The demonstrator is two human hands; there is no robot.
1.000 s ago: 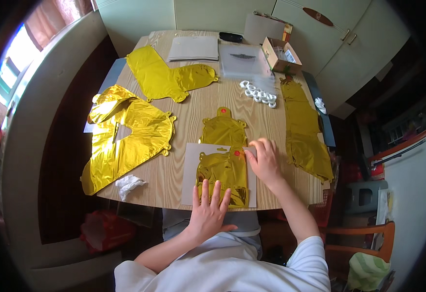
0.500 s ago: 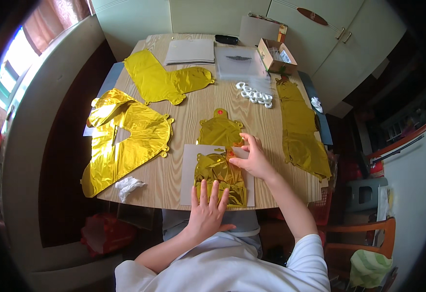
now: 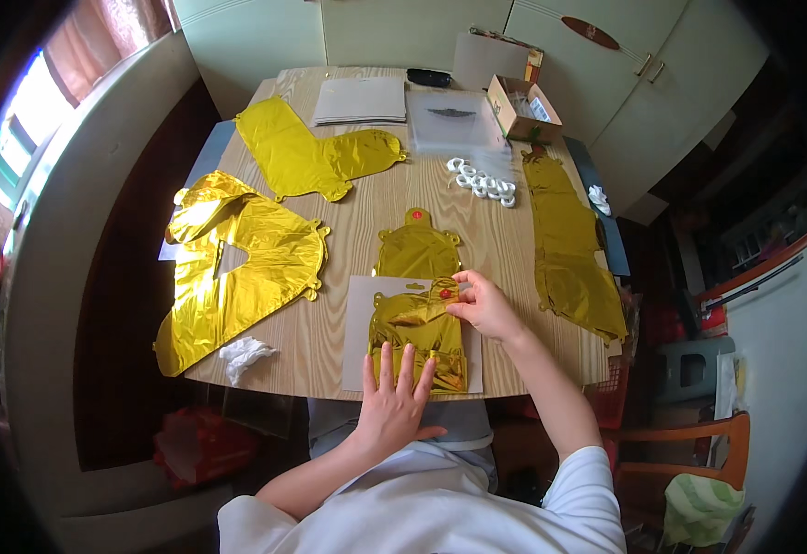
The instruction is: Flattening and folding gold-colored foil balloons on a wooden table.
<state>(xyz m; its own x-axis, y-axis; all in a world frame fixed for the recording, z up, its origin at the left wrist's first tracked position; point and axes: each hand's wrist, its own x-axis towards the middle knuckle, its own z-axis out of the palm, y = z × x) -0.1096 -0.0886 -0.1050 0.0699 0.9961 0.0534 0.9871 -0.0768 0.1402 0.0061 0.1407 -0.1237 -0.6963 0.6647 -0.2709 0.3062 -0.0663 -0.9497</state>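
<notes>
Wooden table | small gold foil balloon on white sheet, table's 6 o'clock edge | left hand flat, pressing bottom | right hand pinching top corner, now folded over from 2 o'clock; 0.5 s ago flat | folding underway

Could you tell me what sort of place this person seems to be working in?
Probably a room in a home, a kitchen or dining area: a wooden table strewn with gold foil balloons, pale cupboard doors behind it, and a wooden chair alongside.

Both hands fold a gold foil balloon on the wooden table
</notes>
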